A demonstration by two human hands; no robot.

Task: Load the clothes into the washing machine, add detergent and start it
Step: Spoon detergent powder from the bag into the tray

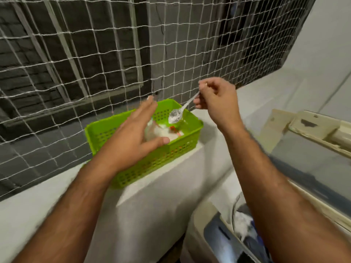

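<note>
Detergent powder [175, 117] is sitting heaped in the bowl of a clear plastic spoon [178, 112], which the right hand [216, 103] is pinching by the end of its handle, fingers curled round it, so that the bowl is hanging down and to the left of that hand. Directly under the spoon a green basket [152, 160] with perforated walls is resting on a pale ledge [171, 186]. Inside the basket a clear bag [157, 132] of white powder with some red print is lying, partly hidden behind the left hand [133, 137]. That hand is hovering over the near side of the basket with its fingers straight and spread and its thumb stretched out toward the bag; whether it is touching the bag cannot be told through the blur. Beyond both hands a white net [95, 63] is stretching across a dark window grille. Below the right forearm the washing machine [205, 234] is standing with its lid [313, 149] raised to the right of that arm, and clothes [245, 224], white and dark, are lying inside the drum.
</note>
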